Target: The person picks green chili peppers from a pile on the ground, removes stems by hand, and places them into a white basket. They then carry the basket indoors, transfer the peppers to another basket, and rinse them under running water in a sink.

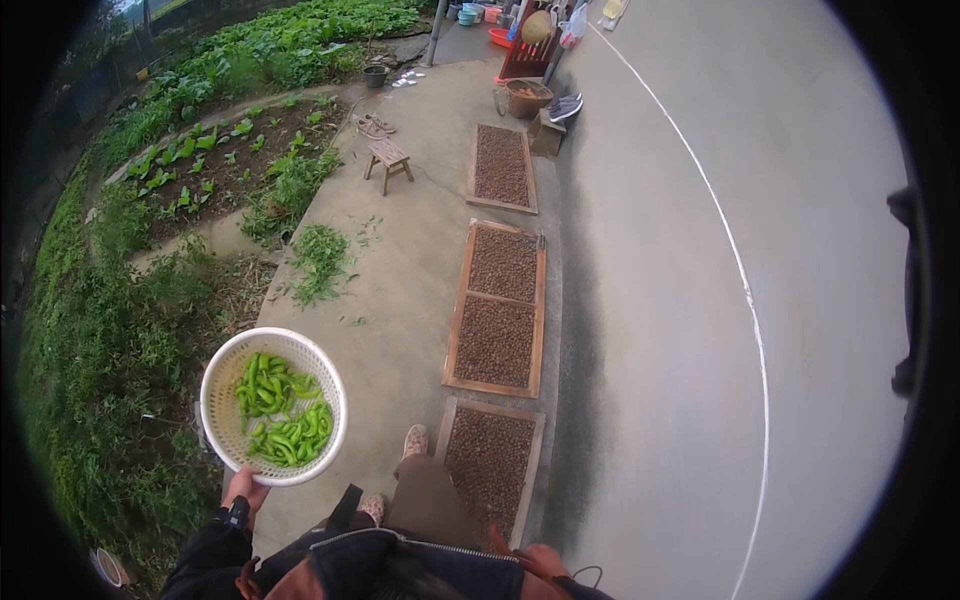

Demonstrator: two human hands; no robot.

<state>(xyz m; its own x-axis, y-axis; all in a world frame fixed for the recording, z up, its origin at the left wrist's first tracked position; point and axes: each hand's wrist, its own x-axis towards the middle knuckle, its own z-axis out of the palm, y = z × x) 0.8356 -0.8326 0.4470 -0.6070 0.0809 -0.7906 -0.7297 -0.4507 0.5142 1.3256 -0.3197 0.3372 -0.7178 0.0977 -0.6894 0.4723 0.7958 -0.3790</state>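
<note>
My left hand [246,487] grips the near rim of a round white perforated plastic basket [211,397], held out over the edge of the concrete path. Green peppers [289,439] lie inside it, with part of the basket's floor showing between them. My right hand [544,561] hangs low beside my body at the bottom of the view, close to the near end of a wooden-framed tray; its fingers are partly hidden, and whether it holds anything cannot be told.
Wooden-framed trays of small brown nuts or fruits [495,337] line the wall side. Further up the path [390,262] stand a small wooden stool [388,155], shoes [375,126] and a woven basket [527,97]. Pulled greens [319,259] lie by the garden edge. A pale wall [660,300] rises right.
</note>
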